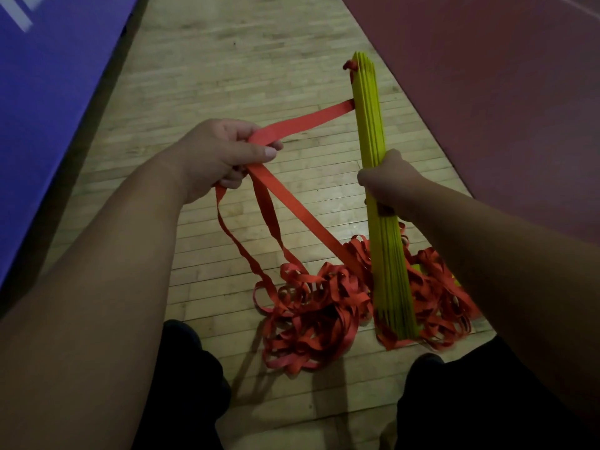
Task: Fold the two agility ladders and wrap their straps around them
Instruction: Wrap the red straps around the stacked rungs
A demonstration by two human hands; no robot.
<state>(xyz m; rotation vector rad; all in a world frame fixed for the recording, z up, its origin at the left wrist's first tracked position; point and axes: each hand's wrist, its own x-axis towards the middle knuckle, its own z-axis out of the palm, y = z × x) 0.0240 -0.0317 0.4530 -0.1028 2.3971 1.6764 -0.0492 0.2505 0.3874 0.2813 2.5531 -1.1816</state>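
Head view looks down on a pale wooden plank floor with a blue mat on my left and a dark red mat on my right. My right hand grips the folded yellow rungs, held upright. My left hand pinches the red strap; its slack lies tangled on the floor beside my knees.

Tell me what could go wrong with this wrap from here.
1. The rungs fan out below the right hand; the bundle may splay as the strap tightens.
2. The heap of loose strap on the floor looks tangled and could knot while the left hand pulls it through.
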